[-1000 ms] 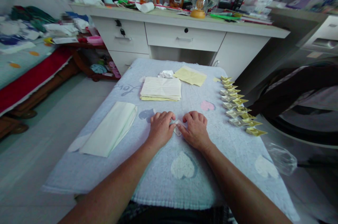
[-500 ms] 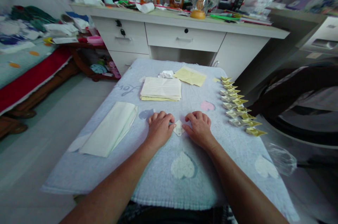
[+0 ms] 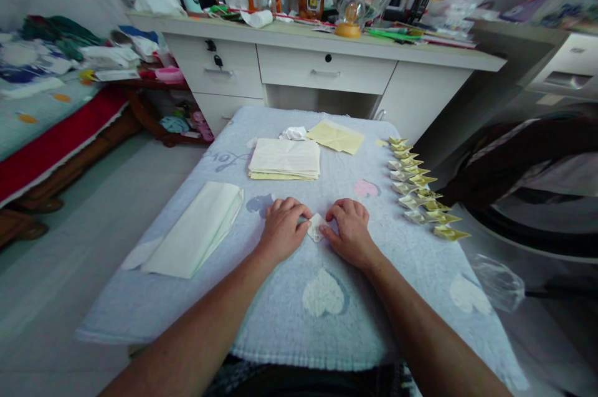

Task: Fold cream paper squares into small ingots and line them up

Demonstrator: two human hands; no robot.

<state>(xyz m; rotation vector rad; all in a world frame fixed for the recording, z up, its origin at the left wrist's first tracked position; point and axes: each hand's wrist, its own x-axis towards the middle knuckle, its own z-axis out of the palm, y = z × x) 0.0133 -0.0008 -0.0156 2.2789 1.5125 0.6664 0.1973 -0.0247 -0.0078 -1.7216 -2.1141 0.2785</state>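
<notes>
A small folded piece of paper, pale with faint print, lies between my hands on the cloth-covered table. My left hand has its thumb and forefinger closed at the paper's left corner. At the right side, the thumb and forefinger of my right hand pinch the paper, the thumb lying over its edge. Beyond my hands rests a stack of white and yellow paper sheets. Along the table's right edge stand several folded paper boats, yellow and whitish.
A long folded pale sheet lies at the left. Near the far edge are a yellow sheet and a crumpled white tissue. A cluttered white desk stands behind, with a front-loading washing machine at the right.
My right thumb and forefinger have shifted slightly onto the right part of the small folded paper. The left hand stays nearly in place, and the view has moved a little.
</notes>
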